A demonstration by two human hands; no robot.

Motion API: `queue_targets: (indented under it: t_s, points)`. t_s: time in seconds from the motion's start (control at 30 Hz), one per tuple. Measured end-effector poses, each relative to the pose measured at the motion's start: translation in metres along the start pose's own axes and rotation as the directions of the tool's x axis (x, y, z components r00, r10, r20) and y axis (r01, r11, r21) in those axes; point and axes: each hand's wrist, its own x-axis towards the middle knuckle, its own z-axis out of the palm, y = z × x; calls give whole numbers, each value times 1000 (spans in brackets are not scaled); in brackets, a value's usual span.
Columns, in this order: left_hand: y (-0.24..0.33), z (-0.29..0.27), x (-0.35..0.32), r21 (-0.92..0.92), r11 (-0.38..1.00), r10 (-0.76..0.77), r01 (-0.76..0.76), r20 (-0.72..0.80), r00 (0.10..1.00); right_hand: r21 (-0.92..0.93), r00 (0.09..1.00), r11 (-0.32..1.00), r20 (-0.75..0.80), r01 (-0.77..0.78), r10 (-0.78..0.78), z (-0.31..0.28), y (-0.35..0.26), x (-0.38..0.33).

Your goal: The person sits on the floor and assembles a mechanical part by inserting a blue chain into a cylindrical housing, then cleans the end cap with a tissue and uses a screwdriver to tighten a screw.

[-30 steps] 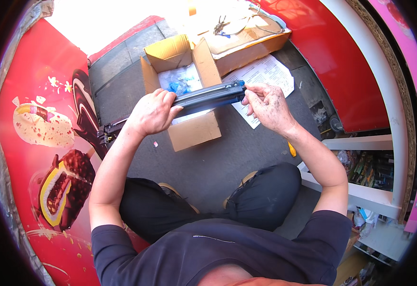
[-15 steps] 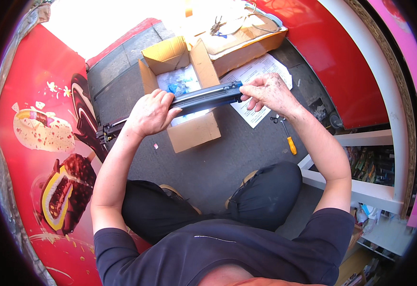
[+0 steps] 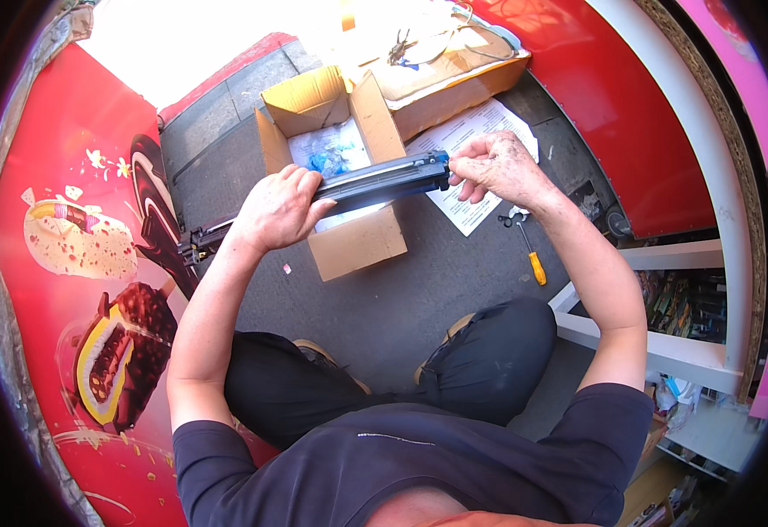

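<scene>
A long black toner cartridge (image 3: 379,182) is held level above an open cardboard box. My left hand (image 3: 280,209) wraps round its left part, thumb on the near side. At the right end, by a small blue piece, my right hand (image 3: 495,169) has its thumb and fingers closed in a pinch; the fingertips partly hide what they grip. Past my left wrist a black slotted part (image 3: 201,243) shows; I cannot tell whether it belongs to the cartridge. Crumpled blue plastic (image 3: 328,162) lies inside the cardboard box (image 3: 359,249).
A yellow-handled screwdriver (image 3: 537,267) lies on the dark floor at right, near small metal tools. Printed paper (image 3: 467,215) lies under my right hand. Another carton (image 3: 463,88) with cables on top stands behind. A red panel (image 3: 41,307) borders the left, a white-framed shelf (image 3: 678,347) the right.
My right hand has shifted slightly right, and the cartridge's right end with it. My left hand stays almost where it was.
</scene>
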Motion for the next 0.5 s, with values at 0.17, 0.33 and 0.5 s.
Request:
queue_targets:
  t_s: [0.17, 0.33, 0.5]
  points:
    - [1, 0, 2, -14, 1000, 6, -6, 4, 1000, -6, 999, 999, 15, 44, -43, -2, -1, -2]
    - [2, 1, 3, -5, 1000, -1, 1, -4, 1000, 50, 1000, 998, 7, 23, -23, -4, -1, -4]
    - [2, 1, 3, 3, 1000, 2, -2, 5, 1000, 54, 998, 998, 56, -34, 31, -6, 1, 1]
